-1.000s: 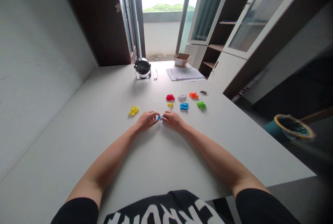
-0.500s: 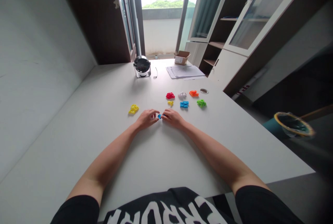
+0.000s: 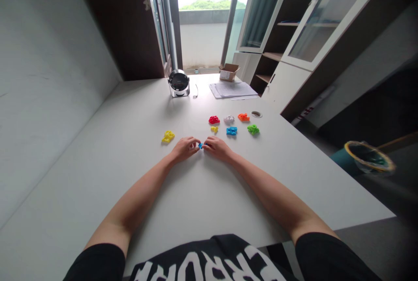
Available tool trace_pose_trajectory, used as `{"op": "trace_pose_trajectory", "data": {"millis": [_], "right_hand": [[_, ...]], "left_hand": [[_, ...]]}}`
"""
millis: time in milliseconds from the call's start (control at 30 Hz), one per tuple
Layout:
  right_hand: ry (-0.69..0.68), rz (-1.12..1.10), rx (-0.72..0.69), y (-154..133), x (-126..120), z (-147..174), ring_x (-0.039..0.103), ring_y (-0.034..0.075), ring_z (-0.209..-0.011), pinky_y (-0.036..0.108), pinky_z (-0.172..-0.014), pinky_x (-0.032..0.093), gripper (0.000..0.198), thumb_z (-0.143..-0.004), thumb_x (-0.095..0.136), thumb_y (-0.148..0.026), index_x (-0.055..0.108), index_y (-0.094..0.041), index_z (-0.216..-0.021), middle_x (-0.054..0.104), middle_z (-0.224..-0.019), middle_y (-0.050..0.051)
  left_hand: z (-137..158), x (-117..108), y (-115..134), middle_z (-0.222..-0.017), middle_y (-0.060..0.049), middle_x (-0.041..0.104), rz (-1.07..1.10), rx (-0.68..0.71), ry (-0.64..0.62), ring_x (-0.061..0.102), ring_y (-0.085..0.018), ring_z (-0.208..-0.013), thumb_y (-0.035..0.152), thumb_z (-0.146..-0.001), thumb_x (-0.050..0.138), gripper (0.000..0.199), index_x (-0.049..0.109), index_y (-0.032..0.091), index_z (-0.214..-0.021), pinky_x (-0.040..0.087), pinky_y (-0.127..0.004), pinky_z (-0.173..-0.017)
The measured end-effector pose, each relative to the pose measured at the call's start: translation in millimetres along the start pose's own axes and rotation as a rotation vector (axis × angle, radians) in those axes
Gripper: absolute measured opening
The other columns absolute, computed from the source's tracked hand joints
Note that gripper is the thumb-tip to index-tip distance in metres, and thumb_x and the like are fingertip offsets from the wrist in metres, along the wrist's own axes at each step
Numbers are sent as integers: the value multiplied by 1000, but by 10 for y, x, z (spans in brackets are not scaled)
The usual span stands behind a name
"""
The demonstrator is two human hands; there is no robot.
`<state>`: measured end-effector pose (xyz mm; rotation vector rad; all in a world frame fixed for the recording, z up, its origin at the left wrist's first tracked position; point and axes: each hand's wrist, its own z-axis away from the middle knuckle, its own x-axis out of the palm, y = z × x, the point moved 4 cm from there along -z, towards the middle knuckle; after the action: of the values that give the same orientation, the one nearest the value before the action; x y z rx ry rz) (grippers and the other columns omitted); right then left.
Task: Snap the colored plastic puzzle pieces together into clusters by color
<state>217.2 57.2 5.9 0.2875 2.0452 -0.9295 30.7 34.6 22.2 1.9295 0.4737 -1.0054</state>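
Observation:
Between my hands, just above or on the white table, is a small blue plastic piece (image 3: 200, 145), mostly hidden by fingers. My left hand (image 3: 186, 148) pinches it from the left with thumb and fingertips. From the other side my right hand (image 3: 216, 147) closes its fingers on the same piece. Beyond the right hand lie a small yellow piece (image 3: 214, 129) and a larger blue piece (image 3: 231, 131). A yellow plastic piece (image 3: 168, 137) rests to the left of my left hand. The shape of the held piece is too small to make out.
Farther back lie red (image 3: 214, 120), white (image 3: 229, 119), orange (image 3: 243, 117) and green (image 3: 253, 129) plastic pieces. A round black device (image 3: 179, 83), papers (image 3: 233, 90) and a cardboard box (image 3: 228, 72) stand near the table's (image 3: 137, 111) far edge. A bin (image 3: 369, 157) is at right.

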Motion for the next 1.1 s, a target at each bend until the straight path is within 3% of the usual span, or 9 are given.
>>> {"op": "trace_pose_trajectory", "data": {"millis": [467, 1100], "right_hand": [[4, 16, 0, -15, -3, 2, 56, 18, -84, 28, -77, 43, 21, -96, 59, -38, 69, -21, -87, 63, -83, 4], [2, 22, 20, -9, -1, 9, 54, 17, -81, 28, -75, 41, 22, -95, 61, -40, 70, -21, -88, 61, -82, 4]], "left_hand": [[5, -12, 9, -88, -1, 67, -20, -2, 7, 58, -13, -72, 27, -85, 65, 29, 69, 26, -114, 47, -25, -75], [5, -4, 2, -86, -1, 65, -4, 9, -2, 56, -11, -68, 25, -86, 63, 23, 71, 24, -108, 46, -23, -71]]}}
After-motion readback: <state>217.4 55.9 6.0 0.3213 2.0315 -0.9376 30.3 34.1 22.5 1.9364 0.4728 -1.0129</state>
